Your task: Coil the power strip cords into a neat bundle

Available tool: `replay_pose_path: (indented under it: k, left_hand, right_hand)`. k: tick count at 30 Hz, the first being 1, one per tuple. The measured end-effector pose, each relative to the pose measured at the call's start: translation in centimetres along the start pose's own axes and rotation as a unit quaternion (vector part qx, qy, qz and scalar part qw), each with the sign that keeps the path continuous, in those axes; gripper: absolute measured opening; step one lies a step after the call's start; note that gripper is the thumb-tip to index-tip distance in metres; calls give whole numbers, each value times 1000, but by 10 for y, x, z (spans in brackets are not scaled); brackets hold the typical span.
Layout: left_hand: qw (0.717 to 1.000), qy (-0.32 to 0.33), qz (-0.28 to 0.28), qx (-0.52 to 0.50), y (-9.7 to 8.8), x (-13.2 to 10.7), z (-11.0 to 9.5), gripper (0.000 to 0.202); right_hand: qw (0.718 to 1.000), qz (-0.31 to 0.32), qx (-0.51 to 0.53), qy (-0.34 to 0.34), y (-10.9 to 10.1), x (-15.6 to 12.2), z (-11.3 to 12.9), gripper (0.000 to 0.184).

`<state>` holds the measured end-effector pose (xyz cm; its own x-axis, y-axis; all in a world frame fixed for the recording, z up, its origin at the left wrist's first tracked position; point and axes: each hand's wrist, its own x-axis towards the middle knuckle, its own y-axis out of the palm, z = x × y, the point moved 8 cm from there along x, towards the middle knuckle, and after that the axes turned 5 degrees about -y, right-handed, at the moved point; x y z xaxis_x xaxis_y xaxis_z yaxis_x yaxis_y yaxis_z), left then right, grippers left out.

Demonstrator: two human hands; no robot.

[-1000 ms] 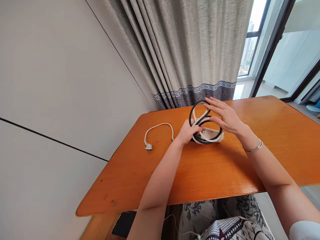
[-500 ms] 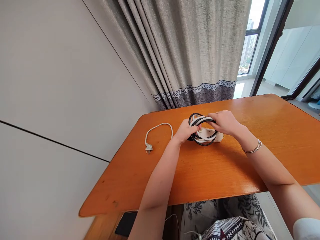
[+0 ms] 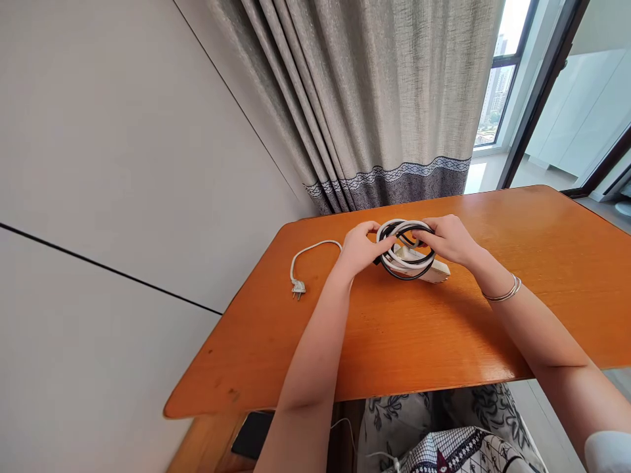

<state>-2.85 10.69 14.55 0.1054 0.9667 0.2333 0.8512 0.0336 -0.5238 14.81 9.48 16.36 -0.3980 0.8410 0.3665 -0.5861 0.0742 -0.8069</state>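
Note:
Between my hands is a round coil of black and white cable (image 3: 405, 267). My left hand (image 3: 363, 248) grips the coil's left side, thumb across the loops. On the right side, my right hand (image 3: 447, 238) pinches the loops between thumb and fingers. Behind and under the coil, partly hidden by it, lies a white power strip (image 3: 434, 271) on the table. A white plug (image 3: 298, 287) rests to the left, its prongs toward me. From the plug, a white cord (image 3: 315, 246) curves round to behind my left hand.
The orange-brown wooden table (image 3: 419, 341) has rounded corners. A grey curtain (image 3: 394, 98) hangs behind it, and a pale panelled wall (image 3: 123, 164) stands on the left. Below the front edge lies a dark flat phone-like object (image 3: 252, 435). A glass door frame (image 3: 532, 112) is at the far right.
The coil has shifted slightly right and its loops have turned, with more white cable showing in front. The power strip's right end now points more toward me. Both hands still hold the coil.

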Motion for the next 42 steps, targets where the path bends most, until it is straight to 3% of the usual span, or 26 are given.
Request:
replay_pose_path:
  k: [3, 6, 9, 11, 14, 20, 24, 31, 38, 42]
  left_hand:
    - [995, 55, -87, 20, -11, -2, -3, 32]
    - [978, 139, -148, 37, -13, -14, -20, 45]
    - [961, 221, -120, 118, 7, -28, -43, 26]
    - [950, 241, -88, 176, 23, -33, -50, 12]
    - [941, 241, -73, 225, 34, -32, -51, 9]
    - [934, 267, -27, 237, 33, -29, -54, 10]
    - [932, 272, -14, 238, 32, -33, -62, 14]
    - [939, 295, -31, 173, 30, -36, -70, 19]
    - [955, 280, 33, 91, 23, -50, -81, 29]
    - [964, 263, -19, 44, 7, -48, -76, 30]
  right_hand:
    - [999, -22, 38, 7, 0, 1, -4, 31]
    - [996, -42, 75, 8, -1, 2, -6, 31]
    - [994, -53, 95, 16, -2, 2, -6, 29]
    - [993, -61, 95, 21, -5, 0, -5, 27]
    - [991, -80, 105, 16, -10, -2, -2, 25]
    - [976, -107, 190, -2, -10, -4, 1, 19]
    - [959, -105, 265, 5, -7, -2, 2, 35]
    - [918, -13, 397, 3, -6, 2, 5, 50]
    - [915, -45, 398, -49, 0, 6, -10, 48]
    - [933, -86, 330, -111, 6, 7, -1, 47]
